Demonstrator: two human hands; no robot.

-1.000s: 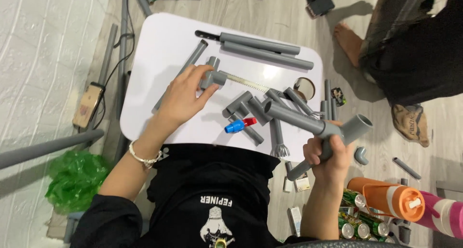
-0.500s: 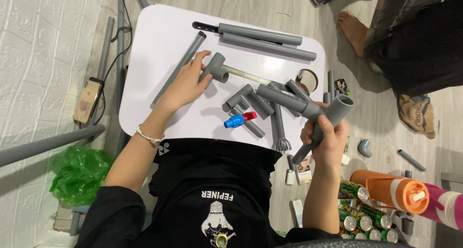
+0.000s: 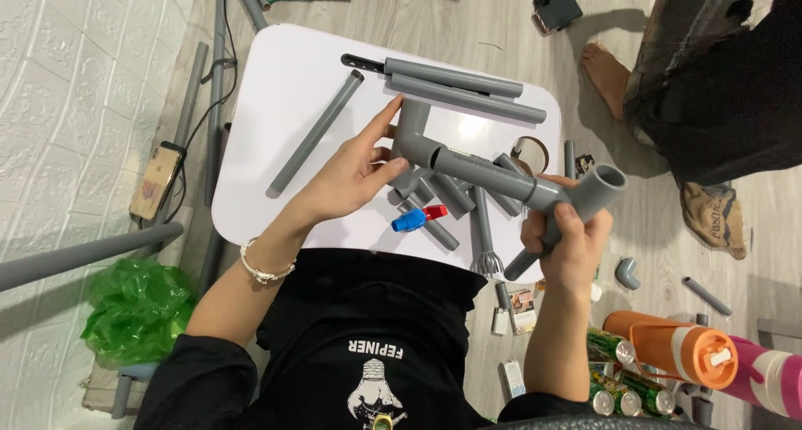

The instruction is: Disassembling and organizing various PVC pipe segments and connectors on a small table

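Over the small white rectangular table [image 3: 276,104] in the middle of the frame, the person holds an assembly of grey plastic pipe [image 3: 489,173] in both hands. The left hand [image 3: 355,175] cups the grey elbow fitting [image 3: 413,133] at the assembly's upper-left end, fingers curled partly around it. The right hand [image 3: 568,242] is clenched tight around the grey tee fitting [image 3: 589,194] at the right end, whose open mouth faces up toward the camera.

There are few real containers here: an orange plastic bottle with a white cap [image 3: 677,351] lies at the lower right beside a pink bottle [image 3: 769,380] cut off by the frame edge, with green cans [image 3: 618,380] just left of them (what is inside any of them cannot be seen). A crumpled green plastic bag [image 3: 138,309] sits at the lower left, its contents hidden.

On the table, two long grey pipes [image 3: 464,87] lie side by side near the top edge, a single grey pipe [image 3: 313,133] slants at left, and a blue-and-red valve [image 3: 418,219] lies among short pipe pieces partly hidden under the held assembly. Another person's bare foot [image 3: 606,79] shows at upper right.
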